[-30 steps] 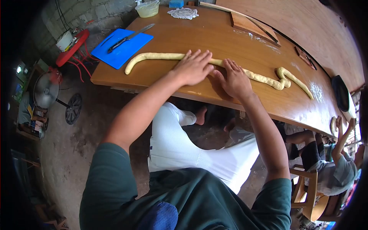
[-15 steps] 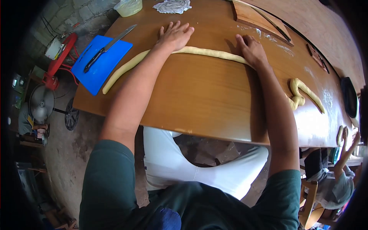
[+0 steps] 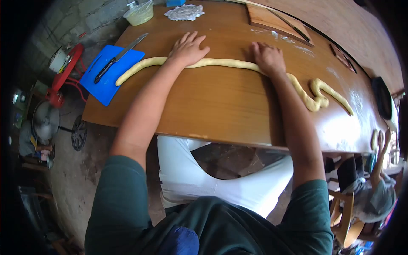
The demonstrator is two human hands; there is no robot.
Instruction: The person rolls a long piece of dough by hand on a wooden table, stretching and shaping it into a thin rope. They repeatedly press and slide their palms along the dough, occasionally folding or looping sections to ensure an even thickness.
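A long pale rope of dough (image 3: 225,63) lies across the brown wooden table (image 3: 221,102). Its left end reaches the edge of a blue cutting board (image 3: 97,83), and its right part winds into loops. My left hand (image 3: 188,50) rests palm down over the rope, its fingers stretched out and apart. Farther right, my right hand (image 3: 268,58) lies on the same rope, back of the hand up; its fingers look slightly bent and partly foreshortened, not wrapped round the dough. Under both hands the dough is hidden.
A black-handled knife (image 3: 121,58) lies on the blue board. At the back are a plastic-covered tub (image 3: 139,15), a crumpled white cloth (image 3: 184,12) and a wooden board (image 3: 276,23). Flour marks the right side. Another person (image 3: 374,195) is at the far right.
Both hands have shifted slightly toward me with the middle of the rope. The rope's left end has swung away from me, against the blue board. The camera view has shifted a little.
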